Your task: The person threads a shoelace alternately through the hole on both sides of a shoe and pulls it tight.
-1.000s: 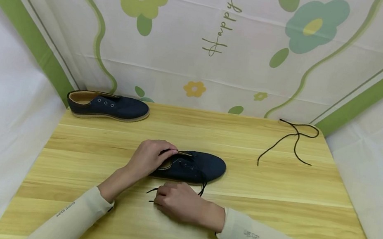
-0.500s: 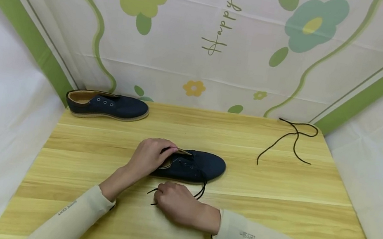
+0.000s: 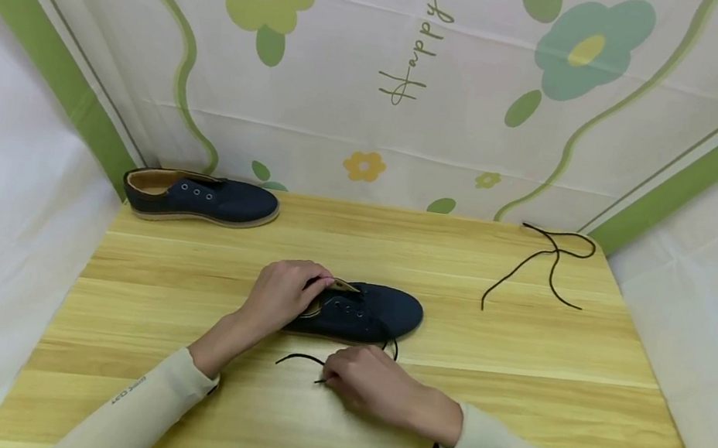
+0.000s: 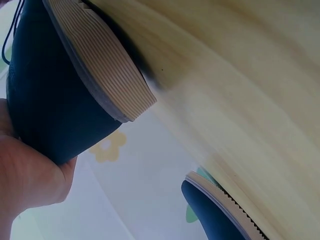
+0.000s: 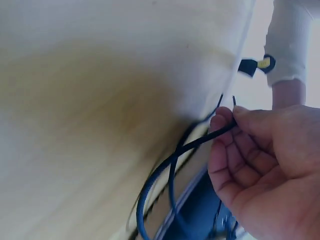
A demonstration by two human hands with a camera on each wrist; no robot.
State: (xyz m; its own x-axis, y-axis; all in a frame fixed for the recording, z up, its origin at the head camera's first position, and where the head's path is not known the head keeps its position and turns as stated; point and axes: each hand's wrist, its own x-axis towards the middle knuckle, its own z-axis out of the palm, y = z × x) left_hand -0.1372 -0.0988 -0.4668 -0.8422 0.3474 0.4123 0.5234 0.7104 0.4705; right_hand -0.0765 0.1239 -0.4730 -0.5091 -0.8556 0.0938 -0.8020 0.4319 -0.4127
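Note:
A navy shoe (image 3: 394, 312) lies on the wooden table with its toe to the right. My left hand (image 3: 280, 294) grips it at the opening, thumb at the far eyelet flap; in the left wrist view the hand (image 4: 35, 175) is round the dark upper. A black shoelace (image 3: 299, 356) runs from the shoe's front eyelets over its near side. Just in front of the shoe, my right hand (image 3: 376, 383) pinches the lace. The right wrist view shows thumb and fingertips on one dark strand (image 5: 160, 167), two tips poking out above. My left fingers are mostly hidden in the head view.
A second navy shoe (image 3: 228, 202), its eyelets unlaced, stands at the back left by the printed curtain (image 3: 323, 93). At the back right a loose black lace (image 3: 530, 259) lies on the table (image 3: 513, 405). White cloth hangs at both sides.
My right hand has shifted to the right, and one lace end now shows longer to the left of its fingers. The left hand and the shoe have hardly moved.

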